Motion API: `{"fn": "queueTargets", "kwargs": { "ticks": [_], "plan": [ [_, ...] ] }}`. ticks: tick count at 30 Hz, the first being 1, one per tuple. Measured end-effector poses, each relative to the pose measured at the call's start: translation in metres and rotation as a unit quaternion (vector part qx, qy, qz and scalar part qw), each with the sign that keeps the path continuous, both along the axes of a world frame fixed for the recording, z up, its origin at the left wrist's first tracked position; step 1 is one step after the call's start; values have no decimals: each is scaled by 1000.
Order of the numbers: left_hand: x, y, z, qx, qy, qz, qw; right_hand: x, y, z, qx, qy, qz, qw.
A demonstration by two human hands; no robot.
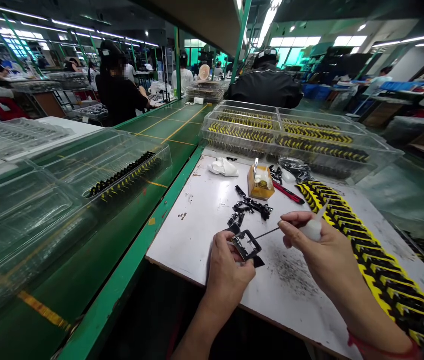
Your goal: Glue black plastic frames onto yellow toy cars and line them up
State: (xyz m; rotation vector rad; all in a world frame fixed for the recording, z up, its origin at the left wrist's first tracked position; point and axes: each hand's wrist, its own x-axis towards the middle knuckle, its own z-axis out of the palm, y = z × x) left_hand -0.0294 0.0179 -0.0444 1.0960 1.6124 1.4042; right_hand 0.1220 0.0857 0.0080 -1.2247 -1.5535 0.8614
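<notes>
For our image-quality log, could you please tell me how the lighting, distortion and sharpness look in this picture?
In the head view, the ceiling strip lights burn out white, the clear plastic trays show glare and wide-angle stretching at the left edge, and the left hand and right hand look fairly sharp.

White worktop (193, 235) leaves the hands (230, 272) room; yellow-and-black strips (380, 265) block the right hand (320, 245).

A white worktop (185, 235) is carrying a crumpled white cloth (223, 167), a small tan box (261, 182) and what look like black plastic parts (251, 207). Yellow-and-black strips (380, 265) are lying along its right edge.
</notes>
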Motion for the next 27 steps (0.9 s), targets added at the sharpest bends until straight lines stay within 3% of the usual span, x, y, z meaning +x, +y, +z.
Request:
{"fn": "queueTargets", "kwargs": {
  "ticks": [12,20,27],
  "plan": [
    [0,-1,-4,12,6,-3,1000,6,-16,-8,-27,-39,9,999],
    [-2,-3,6,-1,4,-15,1000,6,-18,-12,-26,-39,19,999],
    [-2,-4,6,-7,-4,-17,1000,17,-14,-2,5,-30,-25,999]
  ]
}}
